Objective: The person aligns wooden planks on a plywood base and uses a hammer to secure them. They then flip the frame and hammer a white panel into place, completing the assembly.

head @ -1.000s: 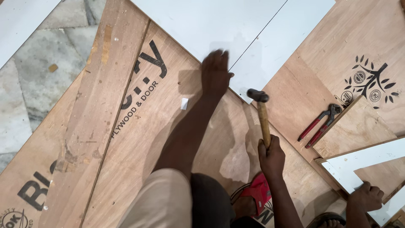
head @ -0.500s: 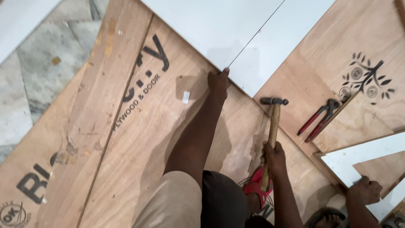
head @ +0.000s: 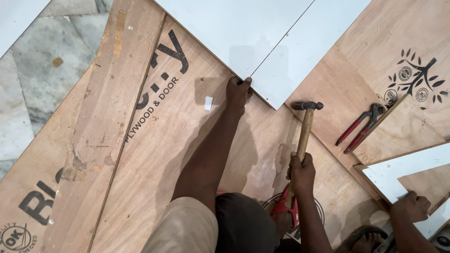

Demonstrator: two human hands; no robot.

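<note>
Far left: grey stone floor (head: 33, 75) shows beside the plywood sheets (head: 154, 154), which lie overlapped and carry everything else. A narrower plywood strip (head: 103, 117) runs diagonally over the sheets. Small white scrap (head: 208, 103) lies on the plywood, just left of the left hand.

Left hand (head: 238, 93): arm stretched forward, fingers curled closed and pinched at the near edge of the white panels (head: 243, 33), right where the thin seam between the two panels meets the edge. Whatever is pinched is too small to tell.

Right hand (head: 301, 171): fist closed around the wooden handle of a hammer (head: 304, 126). Hammer upright, metal head level with the panel corner, just right of it, apart from the left hand. A red object (head: 288, 208) sits below the right hand, partly hidden by it.

Further right: red-handled pincers (head: 361, 126) lie on the plywood, well apart from both hands, beside a raised plywood piece.

Lower right: another person's hand (head: 412, 204) rests on a white board (head: 403, 173) at its notched edge.
</note>
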